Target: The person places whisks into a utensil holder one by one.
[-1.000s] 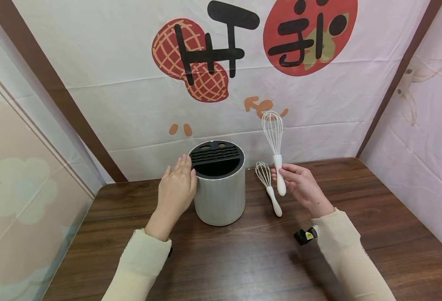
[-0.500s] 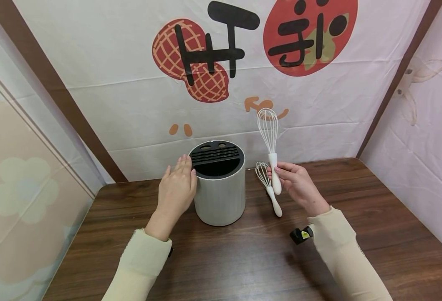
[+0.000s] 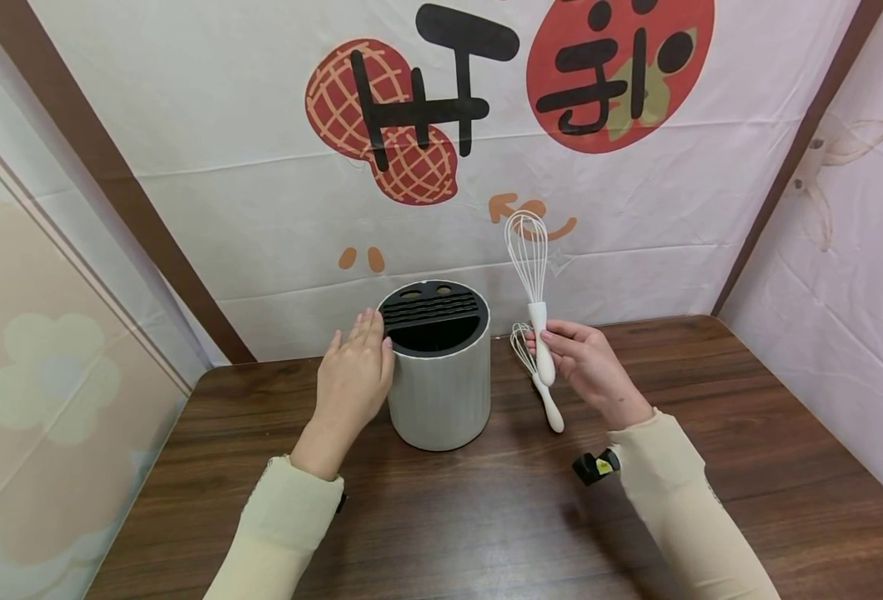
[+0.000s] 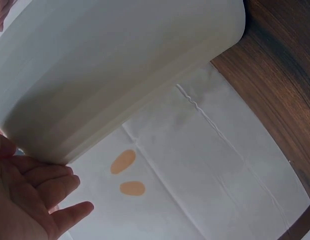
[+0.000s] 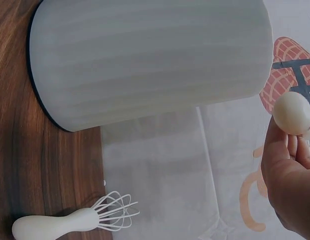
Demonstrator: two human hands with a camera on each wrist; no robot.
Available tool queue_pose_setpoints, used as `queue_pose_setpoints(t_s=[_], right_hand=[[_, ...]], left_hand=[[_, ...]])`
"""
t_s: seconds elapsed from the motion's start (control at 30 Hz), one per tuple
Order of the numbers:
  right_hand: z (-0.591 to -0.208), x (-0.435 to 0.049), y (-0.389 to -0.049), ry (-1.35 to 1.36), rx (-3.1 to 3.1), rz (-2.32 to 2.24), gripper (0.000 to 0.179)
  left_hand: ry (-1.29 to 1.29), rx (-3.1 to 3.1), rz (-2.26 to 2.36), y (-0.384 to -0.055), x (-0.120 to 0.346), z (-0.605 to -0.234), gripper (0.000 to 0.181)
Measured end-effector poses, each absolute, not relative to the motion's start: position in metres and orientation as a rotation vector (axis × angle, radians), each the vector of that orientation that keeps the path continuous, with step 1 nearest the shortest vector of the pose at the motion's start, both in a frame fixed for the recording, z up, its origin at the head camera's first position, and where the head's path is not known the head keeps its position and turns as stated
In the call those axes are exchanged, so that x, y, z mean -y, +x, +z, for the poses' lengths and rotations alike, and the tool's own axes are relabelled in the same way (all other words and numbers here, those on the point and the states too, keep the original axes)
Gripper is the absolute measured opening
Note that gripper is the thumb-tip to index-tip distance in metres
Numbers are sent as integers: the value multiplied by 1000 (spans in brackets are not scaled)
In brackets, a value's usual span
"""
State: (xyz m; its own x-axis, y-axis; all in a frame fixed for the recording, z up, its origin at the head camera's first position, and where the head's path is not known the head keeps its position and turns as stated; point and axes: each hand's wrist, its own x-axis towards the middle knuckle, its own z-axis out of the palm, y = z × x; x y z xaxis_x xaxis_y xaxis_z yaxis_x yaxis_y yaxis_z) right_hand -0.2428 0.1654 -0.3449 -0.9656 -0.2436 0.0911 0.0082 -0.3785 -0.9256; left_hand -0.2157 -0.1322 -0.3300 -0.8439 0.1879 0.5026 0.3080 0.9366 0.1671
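With fingers extended and nothing gripped, the left hand [image 3: 354,367] is laid against the left side of the holder [image 3: 441,408], which is stood upright near the back edge of the desk [image 3: 441,533]. Right of it, the loose whisk [image 3: 549,404] is rested on the desk, wires toward that edge. The held whisk [image 3: 537,312] is pinched by its handle in the right hand [image 3: 591,367], the nearer one, thumb against fingers; its near-upright axis is tipped left, wires up, right of the holder's opening [image 3: 433,337].

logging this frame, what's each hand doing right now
Left hand: open, touching the gray container.
Right hand: closed, holding a white whisk, wires up.
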Motion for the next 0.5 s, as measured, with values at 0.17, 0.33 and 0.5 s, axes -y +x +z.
queue_pose_setpoints(t_s=[0.17,0.33,0.5], right_hand=[[-343,-163,-242,-329,-1657,-2459,18],[-342,-160,-243,-329,-1655,-2452,28],[-340,-157,-243,-330,-1637,-2450,38]], left_hand=[[-354,2601,-328,-216,132,-331,46],[-360,2590,-324,-216,132,-331,46],[-367,2578,-323,-216,133,-331,46]])
